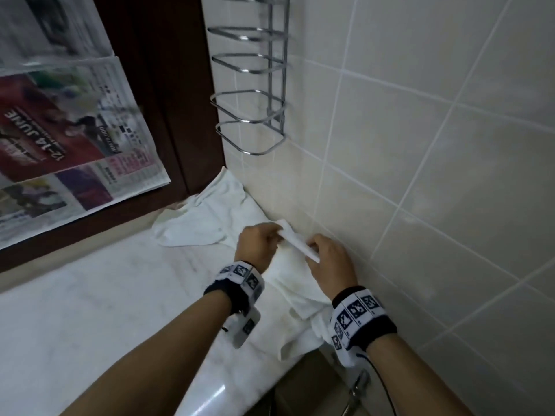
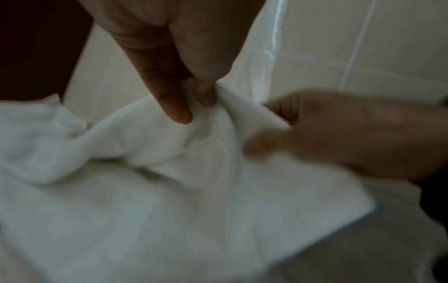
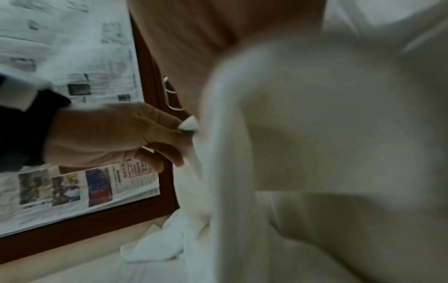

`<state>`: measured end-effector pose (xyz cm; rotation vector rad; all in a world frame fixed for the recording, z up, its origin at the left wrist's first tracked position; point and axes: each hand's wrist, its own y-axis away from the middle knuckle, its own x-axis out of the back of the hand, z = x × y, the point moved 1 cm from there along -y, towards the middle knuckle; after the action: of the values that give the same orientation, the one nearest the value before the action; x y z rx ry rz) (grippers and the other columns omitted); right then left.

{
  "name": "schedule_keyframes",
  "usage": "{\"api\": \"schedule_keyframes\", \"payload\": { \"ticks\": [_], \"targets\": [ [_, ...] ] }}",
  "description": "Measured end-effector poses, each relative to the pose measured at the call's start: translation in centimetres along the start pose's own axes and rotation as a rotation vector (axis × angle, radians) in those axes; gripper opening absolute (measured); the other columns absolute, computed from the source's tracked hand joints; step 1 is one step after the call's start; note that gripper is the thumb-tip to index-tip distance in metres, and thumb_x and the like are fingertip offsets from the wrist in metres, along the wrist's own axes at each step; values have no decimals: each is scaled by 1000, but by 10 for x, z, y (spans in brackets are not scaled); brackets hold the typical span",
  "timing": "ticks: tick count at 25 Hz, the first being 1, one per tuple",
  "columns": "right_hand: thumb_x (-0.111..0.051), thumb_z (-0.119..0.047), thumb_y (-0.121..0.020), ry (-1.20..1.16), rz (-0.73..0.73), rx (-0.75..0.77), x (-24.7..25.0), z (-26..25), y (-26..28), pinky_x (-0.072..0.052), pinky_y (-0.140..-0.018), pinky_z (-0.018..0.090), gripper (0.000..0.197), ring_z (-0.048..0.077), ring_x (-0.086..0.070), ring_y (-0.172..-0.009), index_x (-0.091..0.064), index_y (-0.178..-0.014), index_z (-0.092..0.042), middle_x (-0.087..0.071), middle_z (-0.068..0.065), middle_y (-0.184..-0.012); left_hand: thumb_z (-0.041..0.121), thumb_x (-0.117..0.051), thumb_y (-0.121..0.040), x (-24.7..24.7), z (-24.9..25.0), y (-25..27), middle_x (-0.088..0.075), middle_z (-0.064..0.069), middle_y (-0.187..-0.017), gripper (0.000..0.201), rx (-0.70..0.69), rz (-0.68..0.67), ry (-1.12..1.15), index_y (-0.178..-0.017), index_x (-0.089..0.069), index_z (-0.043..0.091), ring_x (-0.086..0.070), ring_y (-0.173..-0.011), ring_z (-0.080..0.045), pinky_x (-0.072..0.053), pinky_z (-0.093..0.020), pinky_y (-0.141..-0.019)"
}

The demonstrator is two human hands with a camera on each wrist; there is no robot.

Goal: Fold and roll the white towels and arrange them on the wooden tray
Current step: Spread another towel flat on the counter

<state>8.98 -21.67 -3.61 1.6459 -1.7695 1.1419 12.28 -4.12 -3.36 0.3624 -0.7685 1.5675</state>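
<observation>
A white towel (image 1: 295, 283) is held up by its top edge close to the tiled wall, and its lower part drapes onto the white counter. My left hand (image 1: 259, 240) pinches one end of that edge; the left wrist view shows its thumb and fingers (image 2: 201, 95) nipping the cloth. My right hand (image 1: 329, 259) pinches the other end (image 2: 278, 130). In the right wrist view the towel (image 3: 315, 153) fills the right side and my left hand (image 3: 116, 134) grips its edge. A second crumpled white towel (image 1: 210, 211) lies in the far corner. No wooden tray is in view.
The white marble counter (image 1: 105, 310) stretches left of the towels, with its rounded front edge at the bottom. A chrome wire rack (image 1: 255, 109) hangs on the tiled wall (image 1: 435, 145). A dark wooden frame (image 1: 168, 100) covered with newspaper (image 1: 60, 130) stands at the back left.
</observation>
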Motion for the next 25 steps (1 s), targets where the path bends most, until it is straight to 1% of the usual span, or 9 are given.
{"api": "schedule_keyframes", "payload": {
  "ticks": [5, 8, 11, 13, 15, 18, 20, 22, 25],
  "targets": [
    [-72, -30, -83, -100, 30, 117, 46, -89, -45, -46, -55, 31, 21, 22, -56, -59, -57, -70, -22, -56, -4, -60, 4, -55, -86, 160, 12, -17, -68, -6, -61, 19, 75, 340, 67, -82, -70, 16, -67, -53, -20, -59, -40, -54],
    [-71, -20, -84, -465, 65, 354, 77, -199, -79, -49, -58, 28, 8, 12, -56, -59, -65, -89, -18, -59, -9, -66, 2, -57, -91, 255, 29, -3, -71, -12, -77, 11, 114, 489, 140, -94, -67, 6, -71, -60, -17, -60, -42, -56],
    [-69, -19, -84, -619, 10, 545, 106, -314, -100, -48, -64, 19, 10, 5, -60, -67, -67, -94, -20, -65, -8, -74, 21, -66, -90, 326, 71, 26, -68, -11, -100, 26, 5, 503, 298, -110, -60, 6, -72, -75, -12, -59, -29, -59],
    [-72, -22, -81, -633, -80, 608, 113, -376, -110, -52, -68, 24, 7, 13, -66, -76, -70, -86, -17, -70, -2, -80, 27, -70, -86, 360, 100, 46, -68, -5, -97, 31, -76, 464, 227, -107, -63, 6, -70, -75, -5, -54, -18, -58],
    [-77, -30, -77, -698, -186, 599, 122, -422, -112, -58, -73, 33, 21, 20, -70, -80, -71, -86, -12, -73, 6, -84, 20, -81, -78, 394, 116, 57, -70, -3, -96, 35, -120, 460, 128, -106, -65, 9, -71, -79, -9, -57, -22, -65],
    [-75, -20, -83, -896, -460, 582, 136, -468, -101, -58, -61, 27, 33, 23, -70, -75, -65, -104, 4, -71, 20, -95, -4, -73, -78, 446, 120, 69, -74, -9, -94, 26, -138, 565, 47, -101, -70, 7, -69, -80, -12, -58, -30, -79],
    [-73, -15, -84, -841, -512, 636, 145, -483, -94, -52, -55, 20, 32, 17, -67, -69, -64, -108, 5, -70, 20, -93, -1, -69, -85, 468, 122, 78, -74, -6, -90, 17, -130, 595, -1, -99, -74, 6, -66, -75, -1, -55, -19, -74],
    [-73, -12, -84, -808, -511, 667, 153, -490, -91, -50, -53, 17, 26, 11, -65, -63, -67, -106, 1, -69, 14, -88, 7, -69, -88, 485, 121, 88, -71, 3, -78, 11, -120, 641, -103, -96, -76, 6, -58, -61, 11, -46, -8, -61],
    [-73, -10, -85, -584, -336, 723, 169, -495, -93, -50, -55, 18, 9, 8, -60, -64, -73, -93, -10, -69, 5, -80, 13, -73, -85, 515, 114, 103, -68, 3, -70, 11, -74, 755, -231, -91, -78, 6, -51, -51, 11, -41, -4, -54]
  ]
}}
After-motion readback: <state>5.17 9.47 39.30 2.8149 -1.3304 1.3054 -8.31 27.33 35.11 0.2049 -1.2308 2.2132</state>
